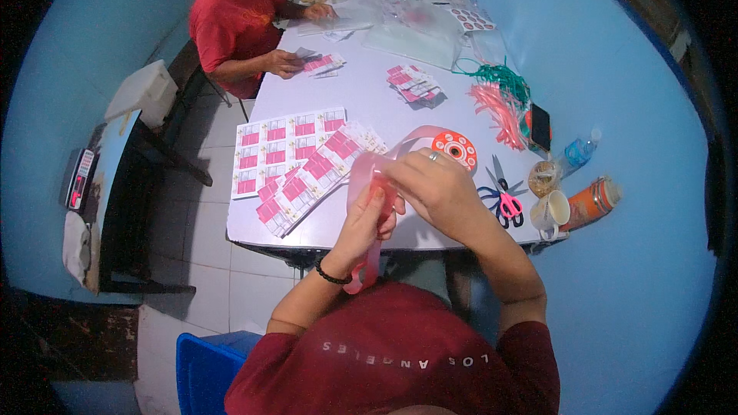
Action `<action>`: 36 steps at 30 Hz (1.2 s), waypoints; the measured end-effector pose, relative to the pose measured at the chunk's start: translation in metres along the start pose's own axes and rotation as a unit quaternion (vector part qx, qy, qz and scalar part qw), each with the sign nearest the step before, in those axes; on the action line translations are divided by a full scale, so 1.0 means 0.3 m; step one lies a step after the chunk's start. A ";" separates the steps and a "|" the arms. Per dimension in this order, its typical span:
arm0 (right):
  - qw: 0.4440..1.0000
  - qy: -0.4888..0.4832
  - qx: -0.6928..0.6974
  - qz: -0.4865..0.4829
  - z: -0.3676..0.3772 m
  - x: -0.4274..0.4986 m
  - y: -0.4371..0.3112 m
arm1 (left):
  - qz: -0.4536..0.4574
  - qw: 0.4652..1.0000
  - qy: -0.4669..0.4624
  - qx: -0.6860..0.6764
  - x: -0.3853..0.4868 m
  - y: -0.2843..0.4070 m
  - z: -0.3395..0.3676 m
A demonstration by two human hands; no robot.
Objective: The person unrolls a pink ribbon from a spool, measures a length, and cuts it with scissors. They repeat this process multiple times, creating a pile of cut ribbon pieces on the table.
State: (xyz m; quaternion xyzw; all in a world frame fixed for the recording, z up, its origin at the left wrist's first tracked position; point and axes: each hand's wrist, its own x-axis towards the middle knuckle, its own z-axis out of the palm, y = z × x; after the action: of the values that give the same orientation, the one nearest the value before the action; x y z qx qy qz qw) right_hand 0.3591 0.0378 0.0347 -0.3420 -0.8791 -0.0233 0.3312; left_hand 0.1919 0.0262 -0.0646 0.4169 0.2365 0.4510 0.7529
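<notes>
Pink ribbon (358,176) runs in a loop over both my hands, above the front edge of the white table. My left hand (369,216) grips folded lengths of it, and a tail hangs down below the wrist. Higher and to the right, my right hand (429,187) pinches the ribbon near the left fingertips; its own fingertips are partly hidden. Just beyond that hand lies an orange-faced ribbon spool (455,150), with a pink strip leading to its left. Printed card sheets (248,155) and cut card strips (311,181) lie left of my hands.
Scissors (507,204), a mug (549,210), a water bottle (579,153) and an orange flask (591,204) stand or lie at right. Behind them are a phone (540,127) and pink and green ribbon bundles (499,106). A co-worker (242,29) handles cards at the far left; a blue bin (210,374) stands below.
</notes>
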 end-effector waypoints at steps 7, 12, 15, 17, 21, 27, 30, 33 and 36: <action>0.998 -0.020 0.054 0.021 -0.022 0.004 -0.001 | 0.013 0.999 -0.021 0.025 -0.024 -0.017 0.015; 0.993 -0.051 0.092 0.045 -0.050 -0.003 -0.014 | 0.118 0.979 0.001 0.166 -0.010 -0.013 0.006; 1.000 0.010 -0.004 0.005 -0.056 -0.001 -0.028 | 0.331 0.826 0.112 0.442 -0.006 -0.014 0.012; 0.994 0.062 -0.083 -0.035 -0.056 -0.010 -0.042 | 0.360 0.751 0.110 0.543 -0.027 -0.002 0.011; 0.982 0.068 -0.147 -0.100 -0.014 -0.062 -0.085 | -0.018 0.996 -0.010 -0.089 -0.033 -0.006 0.047; 0.991 -0.002 -0.034 -0.131 0.101 -0.171 -0.127 | -0.050 0.985 -0.003 -0.165 0.055 0.046 0.006; 0.986 -0.072 0.092 -0.119 0.120 -0.222 -0.157 | -0.014 0.975 0.023 -0.219 0.109 0.076 -0.041; 0.955 -0.129 0.244 -0.109 0.136 -0.241 -0.197 | -0.001 0.965 0.031 -0.261 0.135 0.088 -0.077; 0.942 -0.187 0.269 -0.077 0.114 -0.232 -0.190 | 0.000 0.977 0.012 -0.215 0.125 0.071 -0.084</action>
State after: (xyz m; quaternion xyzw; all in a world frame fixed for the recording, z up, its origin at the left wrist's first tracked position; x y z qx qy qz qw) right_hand 0.3426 -0.0373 -0.0230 -0.1701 -0.9223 0.2527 0.2376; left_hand 0.1812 0.0748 -0.0597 0.2399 0.1427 0.4964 0.8220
